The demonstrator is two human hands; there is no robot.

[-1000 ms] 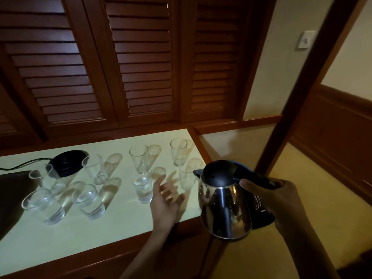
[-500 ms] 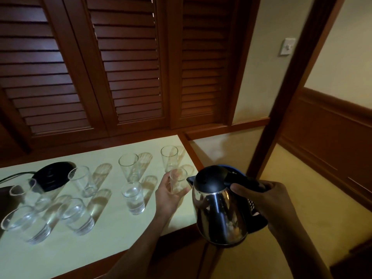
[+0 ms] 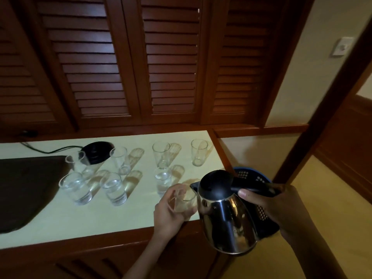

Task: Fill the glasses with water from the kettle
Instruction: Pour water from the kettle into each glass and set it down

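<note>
A shiny steel kettle (image 3: 227, 222) with a black lid and handle hangs off the counter's right end, its spout pointing left. My right hand (image 3: 275, 206) grips the kettle's handle. My left hand (image 3: 171, 212) holds a clear glass (image 3: 184, 199) just left of the spout, lifted near the counter's front right corner. Several more clear glasses stand on the pale counter (image 3: 60, 224); the front ones (image 3: 113, 188) hold water, and the tall back ones (image 3: 199, 152) look empty.
The black kettle base (image 3: 96, 152) with its cord sits at the back left. A dark tray (image 3: 22, 188) covers the counter's left part. A blue perforated basket (image 3: 253, 178) sits behind the kettle. Wooden louvred doors stand behind the counter.
My left hand has taken hold of the front right glass and drawn it toward me, up to the kettle's spout. The kettle has stayed in my right hand.
</note>
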